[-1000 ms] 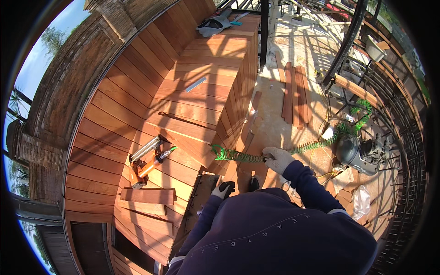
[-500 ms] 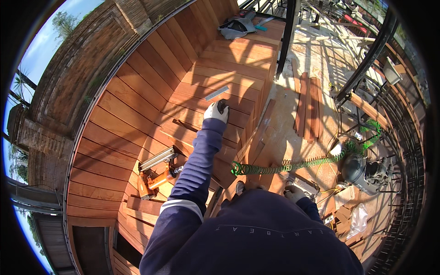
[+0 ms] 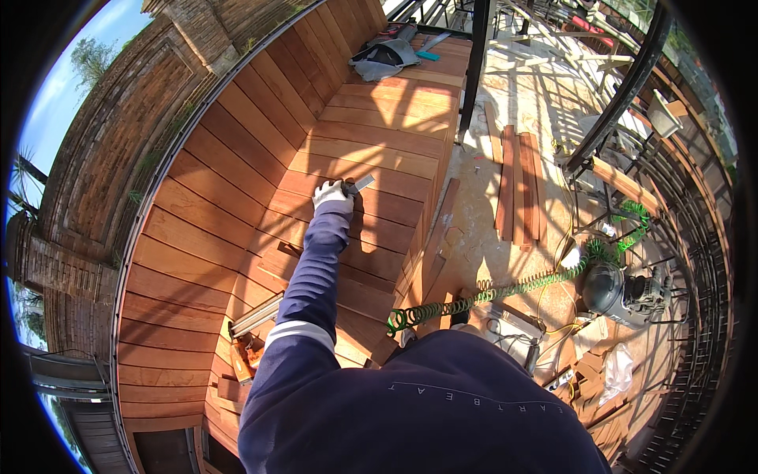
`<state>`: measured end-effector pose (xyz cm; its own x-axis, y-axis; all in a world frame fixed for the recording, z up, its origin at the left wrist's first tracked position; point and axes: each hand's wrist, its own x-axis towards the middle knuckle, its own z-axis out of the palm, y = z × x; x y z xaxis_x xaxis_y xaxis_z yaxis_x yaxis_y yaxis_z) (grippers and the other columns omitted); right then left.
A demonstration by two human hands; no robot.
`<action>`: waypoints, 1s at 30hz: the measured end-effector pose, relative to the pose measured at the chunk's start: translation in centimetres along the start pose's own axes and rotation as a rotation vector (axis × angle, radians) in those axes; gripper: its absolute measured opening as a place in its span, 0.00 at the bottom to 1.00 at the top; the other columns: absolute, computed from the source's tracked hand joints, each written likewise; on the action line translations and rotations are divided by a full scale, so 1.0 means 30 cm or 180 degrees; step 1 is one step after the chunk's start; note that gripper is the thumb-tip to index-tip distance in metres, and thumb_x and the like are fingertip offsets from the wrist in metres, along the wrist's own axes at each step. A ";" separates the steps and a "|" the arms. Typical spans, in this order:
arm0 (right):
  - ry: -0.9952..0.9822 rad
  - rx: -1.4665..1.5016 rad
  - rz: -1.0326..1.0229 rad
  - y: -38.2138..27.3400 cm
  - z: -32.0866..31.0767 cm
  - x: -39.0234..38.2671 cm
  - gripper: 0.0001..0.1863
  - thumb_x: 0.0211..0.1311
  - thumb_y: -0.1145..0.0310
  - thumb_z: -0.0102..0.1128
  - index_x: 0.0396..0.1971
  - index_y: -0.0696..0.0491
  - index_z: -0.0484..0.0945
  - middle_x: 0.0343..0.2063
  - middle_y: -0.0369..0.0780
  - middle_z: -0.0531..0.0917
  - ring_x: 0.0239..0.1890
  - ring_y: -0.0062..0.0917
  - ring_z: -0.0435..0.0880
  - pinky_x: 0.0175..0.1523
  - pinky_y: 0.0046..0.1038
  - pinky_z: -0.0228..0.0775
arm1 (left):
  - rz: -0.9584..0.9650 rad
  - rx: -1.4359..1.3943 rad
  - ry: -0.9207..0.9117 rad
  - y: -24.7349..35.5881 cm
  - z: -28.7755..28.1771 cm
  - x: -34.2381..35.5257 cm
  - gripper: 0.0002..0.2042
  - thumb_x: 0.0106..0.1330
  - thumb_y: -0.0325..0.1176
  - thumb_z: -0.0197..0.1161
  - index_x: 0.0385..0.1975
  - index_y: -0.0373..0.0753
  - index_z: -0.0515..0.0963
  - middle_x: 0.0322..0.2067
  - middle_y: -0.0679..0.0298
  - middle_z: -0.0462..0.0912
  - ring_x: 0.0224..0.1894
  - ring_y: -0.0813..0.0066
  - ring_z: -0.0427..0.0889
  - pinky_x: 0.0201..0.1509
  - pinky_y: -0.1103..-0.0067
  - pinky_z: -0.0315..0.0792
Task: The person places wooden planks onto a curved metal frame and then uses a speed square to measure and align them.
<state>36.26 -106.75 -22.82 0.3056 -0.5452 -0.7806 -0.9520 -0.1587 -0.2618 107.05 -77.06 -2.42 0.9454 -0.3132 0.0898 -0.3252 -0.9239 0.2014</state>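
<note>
My left hand (image 3: 333, 195), in a white glove with dark finger pads, is stretched far forward over the reddish wooden bench seat (image 3: 379, 209). Its fingers are closed at the near end of a flat silver metal strip (image 3: 362, 183), which looks like a short ruler; the far end sticks out to the right. The glove hides the strip's near end. An orange nail gun (image 3: 243, 357) lies on the planks left of my forearm, partly covered by my sleeve. My right hand is out of sight, hidden by my body.
A grey bag (image 3: 384, 59) sits at the bench's far end. Loose planks (image 3: 517, 186) lie on the floor to the right. A green coiled air hose (image 3: 505, 288) runs from the bench edge toward a compressor (image 3: 604, 288). Black posts (image 3: 476, 63) stand beyond; offcuts lie lower right.
My left hand has drawn back left and closed on the metal strip, which is now partly covered. My right hand has gone out of view. The whole view has shifted slightly.
</note>
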 end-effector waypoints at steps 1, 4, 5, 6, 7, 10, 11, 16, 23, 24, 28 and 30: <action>-0.0028 0.0020 -0.0050 -0.004 -0.001 0.022 0.19 0.57 0.57 0.49 0.36 0.56 0.82 0.37 0.51 0.83 0.44 0.41 0.81 0.51 0.34 0.70 | -0.0028 -0.0013 0.0142 0.010 -0.004 -0.009 0.17 0.51 0.42 0.60 0.42 0.46 0.78 0.44 0.58 0.77 0.52 0.55 0.72 0.56 0.64 0.67; -0.0092 0.0024 -0.0322 -0.078 -0.049 0.130 0.19 0.57 0.57 0.49 0.36 0.56 0.82 0.38 0.51 0.83 0.44 0.41 0.81 0.51 0.34 0.70 | -0.0194 -0.0142 0.0155 -0.017 0.010 -0.006 0.15 0.50 0.40 0.62 0.38 0.47 0.80 0.44 0.57 0.77 0.51 0.54 0.73 0.56 0.64 0.68; -0.0090 0.0049 -0.0414 -0.103 -0.067 0.165 0.20 0.56 0.57 0.49 0.36 0.56 0.82 0.38 0.51 0.83 0.44 0.41 0.81 0.51 0.35 0.70 | -0.0277 -0.0064 0.0068 0.028 -0.022 -0.003 0.16 0.50 0.41 0.63 0.40 0.47 0.79 0.44 0.57 0.77 0.51 0.54 0.73 0.56 0.63 0.68; -0.0072 0.0087 -0.0549 -0.136 -0.093 0.212 0.20 0.56 0.56 0.50 0.36 0.56 0.82 0.38 0.51 0.83 0.44 0.41 0.81 0.51 0.35 0.70 | -0.0366 0.0016 -0.0017 0.073 -0.052 -0.004 0.18 0.49 0.42 0.64 0.41 0.47 0.78 0.44 0.57 0.77 0.51 0.54 0.74 0.55 0.62 0.68; -0.0067 0.0086 -0.0733 -0.180 -0.127 0.266 0.20 0.56 0.56 0.50 0.36 0.56 0.82 0.38 0.51 0.83 0.44 0.41 0.81 0.52 0.35 0.70 | -0.0327 0.0276 0.0539 0.104 -0.044 -0.014 0.22 0.49 0.44 0.66 0.45 0.45 0.76 0.45 0.57 0.77 0.51 0.55 0.73 0.56 0.62 0.68; 0.0468 -0.0010 -0.0439 -0.388 -0.271 0.395 0.20 0.54 0.57 0.54 0.36 0.58 0.81 0.38 0.52 0.82 0.44 0.42 0.81 0.51 0.35 0.70 | 0.0421 -0.0418 0.0701 0.274 -0.009 0.022 0.27 0.52 0.46 0.65 0.51 0.41 0.72 0.50 0.53 0.73 0.56 0.54 0.68 0.61 0.62 0.61; 0.0390 -0.0205 -0.0830 -0.435 -0.319 0.505 0.20 0.52 0.57 0.56 0.37 0.59 0.81 0.38 0.52 0.82 0.43 0.42 0.81 0.51 0.35 0.71 | 0.0682 -0.0582 0.0707 0.346 0.029 0.055 0.27 0.53 0.46 0.64 0.51 0.40 0.72 0.52 0.52 0.73 0.57 0.54 0.68 0.62 0.62 0.60; 0.1067 -0.0120 -0.1804 -1.234 -0.632 0.526 0.22 0.49 0.62 0.58 0.43 0.59 0.78 0.37 0.50 0.82 0.42 0.40 0.82 0.50 0.33 0.71 | 0.0948 -0.0397 0.0537 0.514 0.152 0.245 0.27 0.59 0.43 0.58 0.58 0.40 0.67 0.59 0.53 0.67 0.63 0.53 0.61 0.66 0.62 0.55; 0.1931 0.0069 -0.4161 -2.311 -0.952 0.601 0.24 0.49 0.71 0.60 0.50 0.56 0.72 0.42 0.48 0.79 0.45 0.42 0.77 0.51 0.37 0.69 | 0.0679 -0.0428 0.0323 0.541 0.186 0.294 0.28 0.61 0.46 0.54 0.61 0.42 0.65 0.62 0.55 0.63 0.66 0.56 0.57 0.70 0.61 0.48; 0.1948 0.0097 -0.4316 -2.454 -0.969 0.589 0.24 0.49 0.70 0.60 0.49 0.56 0.72 0.43 0.48 0.79 0.46 0.43 0.76 0.52 0.38 0.68 | 0.0698 -0.0391 0.0293 0.529 0.187 0.293 0.28 0.61 0.46 0.54 0.61 0.42 0.65 0.63 0.55 0.62 0.67 0.57 0.56 0.70 0.61 0.47; 0.2510 -0.0008 -0.4526 -2.911 -1.010 0.775 0.24 0.50 0.67 0.60 0.49 0.55 0.72 0.47 0.49 0.77 0.51 0.44 0.74 0.58 0.37 0.65 | 0.0742 -0.0512 0.0120 0.532 0.160 0.318 0.29 0.60 0.43 0.57 0.62 0.41 0.64 0.64 0.55 0.60 0.68 0.57 0.54 0.70 0.62 0.47; 0.2671 -0.0109 -0.4462 -3.100 -0.999 0.865 0.24 0.51 0.66 0.59 0.50 0.55 0.72 0.48 0.48 0.77 0.53 0.43 0.73 0.59 0.36 0.64 | 0.0631 -0.0487 -0.0059 0.540 0.119 0.325 0.29 0.61 0.43 0.57 0.62 0.41 0.63 0.64 0.55 0.59 0.68 0.56 0.53 0.70 0.61 0.46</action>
<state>132.15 -130.79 -1.72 0.7974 -0.2341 0.5562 0.0423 -0.8977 -0.4385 111.08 -95.85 -1.77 0.8627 -0.4902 0.1246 -0.5021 -0.8005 0.3272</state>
